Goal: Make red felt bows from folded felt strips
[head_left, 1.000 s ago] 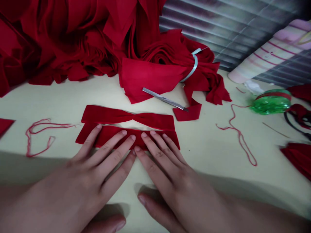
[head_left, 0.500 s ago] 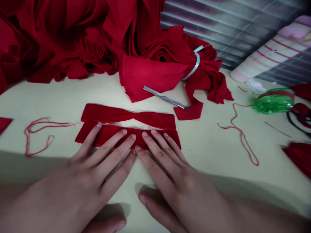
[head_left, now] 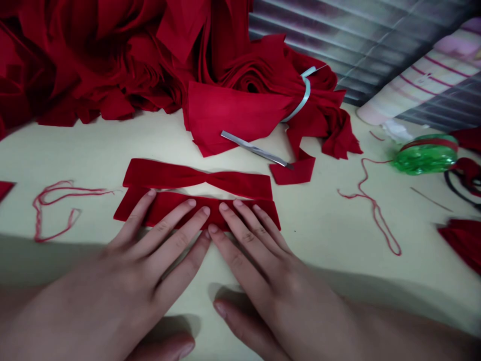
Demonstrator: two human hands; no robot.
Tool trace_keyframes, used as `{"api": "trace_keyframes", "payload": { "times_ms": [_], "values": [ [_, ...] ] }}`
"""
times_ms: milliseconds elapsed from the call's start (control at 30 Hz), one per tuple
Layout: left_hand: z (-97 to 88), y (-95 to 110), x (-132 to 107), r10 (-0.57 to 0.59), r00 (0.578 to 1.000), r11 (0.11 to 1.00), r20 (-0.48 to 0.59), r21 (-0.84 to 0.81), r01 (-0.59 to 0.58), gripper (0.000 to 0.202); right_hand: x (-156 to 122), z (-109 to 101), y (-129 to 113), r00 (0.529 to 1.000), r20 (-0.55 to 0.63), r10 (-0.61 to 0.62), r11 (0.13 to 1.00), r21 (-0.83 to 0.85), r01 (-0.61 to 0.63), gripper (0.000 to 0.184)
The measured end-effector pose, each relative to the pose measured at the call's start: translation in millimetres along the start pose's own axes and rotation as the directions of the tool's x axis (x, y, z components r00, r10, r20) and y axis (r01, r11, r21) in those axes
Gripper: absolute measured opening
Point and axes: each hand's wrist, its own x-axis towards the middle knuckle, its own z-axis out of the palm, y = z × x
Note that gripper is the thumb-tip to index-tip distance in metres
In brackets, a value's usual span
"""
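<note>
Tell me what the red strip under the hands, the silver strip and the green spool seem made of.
The red strip looks like soft matte cloth, perhaps velvet, because it shows no shine. The silver strip seems thin metal or foil, with a bright sheen. The green spool looks like plastic, glossy with bright highlights.
</note>
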Motion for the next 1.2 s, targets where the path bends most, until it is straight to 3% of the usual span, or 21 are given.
{"api": "trace_keyframes", "payload": {
  "times_ms": [1200],
  "values": [
    [1.6, 1.5, 1.9, -0.016, 1.0, 1.0, -0.012, -0.014, 0.016, 0.079, 0.0, -0.2, -0.8, 1.0, 0.007, 0.001, 1.0, -0.003, -0.001, 0.059]
  ]
}}
